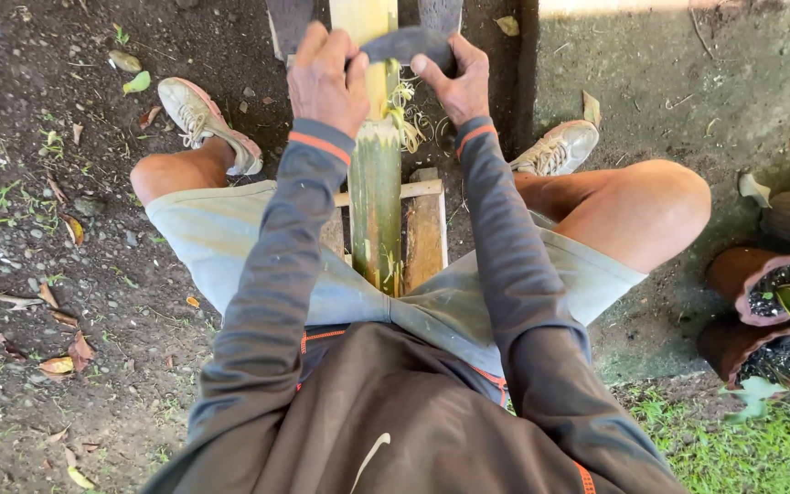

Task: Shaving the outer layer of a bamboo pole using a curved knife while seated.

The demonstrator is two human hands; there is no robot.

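A green bamboo pole [376, 206] runs away from me between my knees, resting on a small wooden bench [425, 229]. Its far part is pale and stripped [361, 18], with thin curled shavings [404, 114] hanging beside it. My left hand [325, 75] and my right hand [455, 82] each grip one end of a dark curved blade [406, 42] that lies across the pole. Both arms are stretched forward in dark sleeves with orange cuffs.
Bare dirt with dry leaves [66, 357] lies to the left. My shoes [203, 119] [560, 146] are planted either side of the pole. Brown clay pots with plants [761, 293] stand at the right, with grass [724, 448] at the lower right.
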